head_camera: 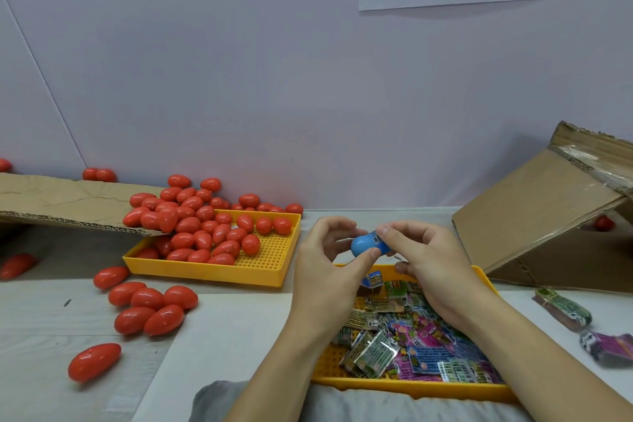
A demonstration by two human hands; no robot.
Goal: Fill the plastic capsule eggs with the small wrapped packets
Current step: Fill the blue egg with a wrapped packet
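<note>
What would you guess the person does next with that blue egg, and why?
Probably push the small wrapped packet fully into the blue plastic capsule egg half. The left hand grips the egg while the right hand pinches the packet at its opening, part still sticking out.

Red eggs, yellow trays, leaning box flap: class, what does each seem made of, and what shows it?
Red eggs: likely hard plastic; glossy highlights.
Yellow trays: probably moulded plastic; matte, gridded floor.
Box flap: corrugated cardboard; brown, fluted torn edge.
</note>
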